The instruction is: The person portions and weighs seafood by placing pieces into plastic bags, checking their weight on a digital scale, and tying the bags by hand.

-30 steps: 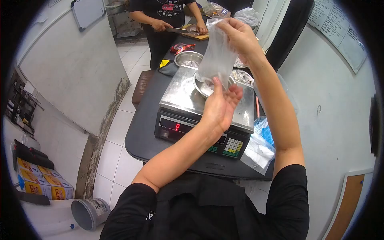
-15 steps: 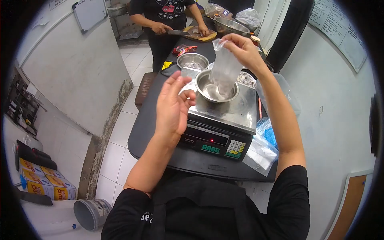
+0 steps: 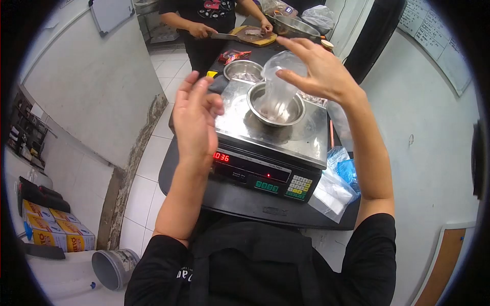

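A clear plastic bag (image 3: 279, 94) stands in a steel bowl (image 3: 301, 115), its mouth spread wide at the top. The bowl rests on the metal plate of a digital scale (image 3: 235, 117). My right hand (image 3: 326, 74) is at the bag's upper right, thumb and fingers apart; its thumb overlaps the bag, and I cannot tell whether it touches. Raised over the scale's left side, my left hand (image 3: 194, 120) has loosely bent, separated fingers and nothing in it. Red digits ending in 036 show on the scale's display (image 3: 224, 158), partly hidden by my left wrist.
Behind the scale is a second steel bowl (image 3: 244, 64) with pale pieces inside. Across the black table, another person holds a knife (image 3: 224, 36) at a cutting board (image 3: 258, 41). Plastic packets (image 3: 334, 194) lie right of the scale; a red packet (image 3: 236, 56) lies farther back.
My right hand has changed from pinching the bag's top to spread fingers, and the bag has opened out in the bowl. My left hand has shifted left, and red digits now show.
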Demonstrator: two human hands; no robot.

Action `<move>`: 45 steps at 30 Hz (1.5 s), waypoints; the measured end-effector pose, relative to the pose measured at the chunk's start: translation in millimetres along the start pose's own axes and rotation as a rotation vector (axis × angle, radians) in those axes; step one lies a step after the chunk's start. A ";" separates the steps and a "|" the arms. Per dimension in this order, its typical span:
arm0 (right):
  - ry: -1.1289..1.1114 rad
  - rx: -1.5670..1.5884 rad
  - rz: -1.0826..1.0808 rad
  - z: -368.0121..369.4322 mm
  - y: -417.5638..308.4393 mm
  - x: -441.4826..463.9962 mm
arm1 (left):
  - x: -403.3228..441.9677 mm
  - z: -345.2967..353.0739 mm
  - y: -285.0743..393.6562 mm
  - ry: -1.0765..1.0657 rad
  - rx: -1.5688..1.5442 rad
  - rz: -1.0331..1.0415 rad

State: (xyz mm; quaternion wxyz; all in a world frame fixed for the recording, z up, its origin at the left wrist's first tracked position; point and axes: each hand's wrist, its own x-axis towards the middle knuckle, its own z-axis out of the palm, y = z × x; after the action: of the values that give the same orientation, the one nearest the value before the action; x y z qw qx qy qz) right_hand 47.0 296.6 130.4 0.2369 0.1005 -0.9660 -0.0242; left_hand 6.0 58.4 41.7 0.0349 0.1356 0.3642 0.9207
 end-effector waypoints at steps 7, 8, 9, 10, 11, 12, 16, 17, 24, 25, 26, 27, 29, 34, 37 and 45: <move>0.011 0.573 0.034 -19.7 16.9 -2.5 | 11.8 -19.0 16.1 0.026 0.001 0.098; 0.098 0.668 0.026 -21.0 21.2 -5.1 | 12.6 -19.6 20.0 0.034 0.023 0.119; 0.191 0.760 0.023 -22.8 27.4 -9.1 | 13.3 -21.3 23.4 0.034 0.044 0.140; 0.285 0.681 -0.021 -28.0 35.5 -14.5 | 14.8 -24.0 26.7 0.025 0.055 0.177; 0.383 0.599 -0.063 -33.8 42.3 -20.4 | 16.3 -25.1 30.9 0.023 0.060 0.186; 0.469 0.530 -0.028 -39.5 40.8 -27.9 | 15.9 -25.6 34.9 0.010 0.124 0.198; 0.601 0.515 0.091 -49.3 27.8 -59.3 | 18.6 -23.3 38.0 -0.062 0.287 0.234; 0.601 0.514 0.091 -47.6 25.4 -64.6 | 18.7 -21.5 38.4 -0.062 0.287 0.234; 0.389 0.309 0.082 -35.2 9.3 -76.0 | 15.9 -1.2 39.6 -0.236 0.502 0.228; 0.391 0.306 0.082 -37.1 9.7 -76.5 | 15.9 0.2 40.1 -0.244 0.521 0.225; 0.406 0.281 0.071 -39.6 10.2 -77.0 | 16.5 1.3 40.9 -0.248 0.519 0.228; 0.422 0.256 0.060 -41.8 10.4 -77.9 | 17.5 2.3 42.2 -0.278 0.548 0.233; 0.425 0.251 0.064 -45.4 5.7 -81.4 | 20.0 6.1 43.1 -0.321 0.574 0.243; 0.371 0.175 0.019 -17.5 -3.3 -64.5 | 32.9 20.7 29.7 -0.758 1.100 0.226; 0.174 0.158 0.031 15.1 -14.6 -51.9 | 49.6 36.0 10.6 -0.824 1.197 0.213; 0.311 0.246 0.088 -18.5 -12.0 -62.7 | 49.9 13.1 60.0 -0.601 1.202 0.319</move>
State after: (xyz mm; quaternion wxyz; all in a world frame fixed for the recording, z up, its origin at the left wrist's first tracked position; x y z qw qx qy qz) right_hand 112.2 297.7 117.2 0.3701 0.0887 -0.9169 0.1201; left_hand -36.4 31.3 102.9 -0.0826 0.4326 0.7616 0.4754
